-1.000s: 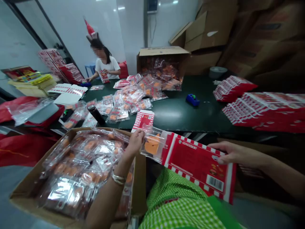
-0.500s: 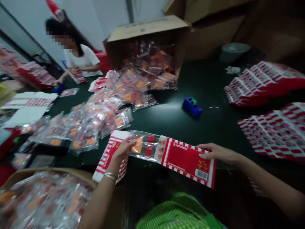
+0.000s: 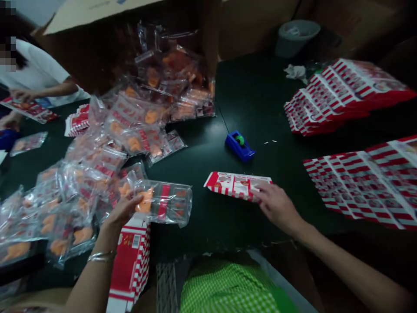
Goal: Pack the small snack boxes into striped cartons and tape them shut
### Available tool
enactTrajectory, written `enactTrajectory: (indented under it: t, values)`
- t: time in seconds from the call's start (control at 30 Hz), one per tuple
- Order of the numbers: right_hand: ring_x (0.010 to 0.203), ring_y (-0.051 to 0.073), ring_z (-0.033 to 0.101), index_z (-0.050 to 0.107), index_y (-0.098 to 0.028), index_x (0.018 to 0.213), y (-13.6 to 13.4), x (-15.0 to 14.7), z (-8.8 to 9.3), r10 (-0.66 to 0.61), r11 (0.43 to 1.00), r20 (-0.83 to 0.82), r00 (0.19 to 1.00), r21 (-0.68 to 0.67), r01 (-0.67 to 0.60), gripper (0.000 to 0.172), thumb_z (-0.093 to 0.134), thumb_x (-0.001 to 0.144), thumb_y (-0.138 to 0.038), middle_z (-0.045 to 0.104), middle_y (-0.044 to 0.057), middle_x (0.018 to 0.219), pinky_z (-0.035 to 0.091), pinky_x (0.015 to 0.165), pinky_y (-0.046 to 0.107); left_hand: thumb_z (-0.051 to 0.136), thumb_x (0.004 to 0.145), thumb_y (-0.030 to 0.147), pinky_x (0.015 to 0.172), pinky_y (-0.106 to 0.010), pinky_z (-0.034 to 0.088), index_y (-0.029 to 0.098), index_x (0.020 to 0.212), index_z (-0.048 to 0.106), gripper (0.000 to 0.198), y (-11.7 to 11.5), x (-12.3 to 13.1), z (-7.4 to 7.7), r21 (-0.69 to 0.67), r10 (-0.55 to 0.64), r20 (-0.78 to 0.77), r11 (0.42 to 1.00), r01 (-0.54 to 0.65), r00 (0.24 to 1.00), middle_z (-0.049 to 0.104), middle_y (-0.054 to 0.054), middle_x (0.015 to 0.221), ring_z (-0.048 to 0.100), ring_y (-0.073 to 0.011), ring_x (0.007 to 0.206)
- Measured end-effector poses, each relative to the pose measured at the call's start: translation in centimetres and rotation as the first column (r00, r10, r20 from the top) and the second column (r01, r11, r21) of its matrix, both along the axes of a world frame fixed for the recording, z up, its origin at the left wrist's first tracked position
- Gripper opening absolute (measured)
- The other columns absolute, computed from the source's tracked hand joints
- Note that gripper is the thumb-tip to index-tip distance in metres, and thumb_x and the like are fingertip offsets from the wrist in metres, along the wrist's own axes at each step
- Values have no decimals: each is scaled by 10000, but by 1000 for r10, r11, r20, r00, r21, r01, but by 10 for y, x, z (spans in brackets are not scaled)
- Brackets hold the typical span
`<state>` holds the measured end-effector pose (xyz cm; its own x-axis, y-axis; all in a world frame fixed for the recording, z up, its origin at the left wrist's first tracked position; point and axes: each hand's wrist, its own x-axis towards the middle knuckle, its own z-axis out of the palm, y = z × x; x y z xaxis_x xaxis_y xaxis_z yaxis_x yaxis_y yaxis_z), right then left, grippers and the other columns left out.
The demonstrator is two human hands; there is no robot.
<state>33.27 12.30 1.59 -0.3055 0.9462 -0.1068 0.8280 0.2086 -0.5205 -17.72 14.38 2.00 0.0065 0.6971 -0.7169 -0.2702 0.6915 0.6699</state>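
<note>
My left hand (image 3: 125, 206) is closed on a clear plastic packet (image 3: 171, 202) with an orange piece, a red strip and brown pieces inside. Below that hand, a stack of red-and-white striped cartons (image 3: 130, 256) slants over the table's near edge; whether the hand also touches it I cannot tell. My right hand (image 3: 276, 206) grips the right end of a filled-out red-and-white carton (image 3: 231, 184), which lies face up and low over the table. A gap separates packet and carton. Beyond the carton stands a blue tape dispenser (image 3: 240, 145) with a green core.
Many similar packets (image 3: 97, 169) are heaped at left, spilling from a large cardboard box (image 3: 81, 56). Rows of finished-looking cartons (image 3: 339, 100) stand at right, with more cartons (image 3: 361, 182) nearer. A bin (image 3: 296, 39) is behind. A co-worker (image 3: 42, 74) handles a carton at far left.
The packet, earlier partly inside the right-hand carton, is now clear of it and further left. My hands have moved apart, and the carton has turned from its barcode side. The view has shifted right.
</note>
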Motion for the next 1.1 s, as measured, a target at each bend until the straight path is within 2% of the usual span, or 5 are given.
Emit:
enactTrajectory:
  t: [0.13,0.3,0.53,0.77,1.1]
  values:
    - [1247,388,482,657,-169,1168,-56,-16,-17,175,974,231,957,102,-202,434,501,777,-66,549,227,1322,404,952,608,904,482,337,588,-266,554,164,981,604,608,19,-14,-8,-7,-45,-50,999,45,998,706,-7,729,674,-176,609]
    - [1160,299,575,632,-218,1186,-57,-66,14,-273,949,-220,936,-221,225,349,591,855,-322,633,135,1229,464,972,493,849,591,356,614,-257,520,177,987,633,485,49,-4,-20,36,-409,-92,910,414,908,698,-5,795,650,-167,664]
    - [848,218,694,636,-207,1111,-22,-214,1,-799,542,-545,254,-836,-89,553,825,596,-283,725,53,1006,550,821,403,795,642,329,674,-261,482,163,949,696,363,87,89,-10,296,-879,6,458,838,477,703,-26,833,621,-175,735]
    - [893,236,702,640,-204,1062,-35,-201,-16,-862,502,-504,61,-864,-43,481,817,621,-275,740,44,978,558,825,400,787,648,499,876,-354,472,182,1219,564,690,47,66,-16,145,-354,0,925,351,935,650,-135,1181,624,-243,1045]
    - [917,237,698,639,-204,1028,-25,-215,-25,-872,488,-482,-79,-866,-106,480,841,601,-293,738,33,985,521,917,420,863,577,406,802,-335,504,123,1021,616,581,-15,132,-26,92,-156,187,986,141,970,716,-93,937,677,-228,829]
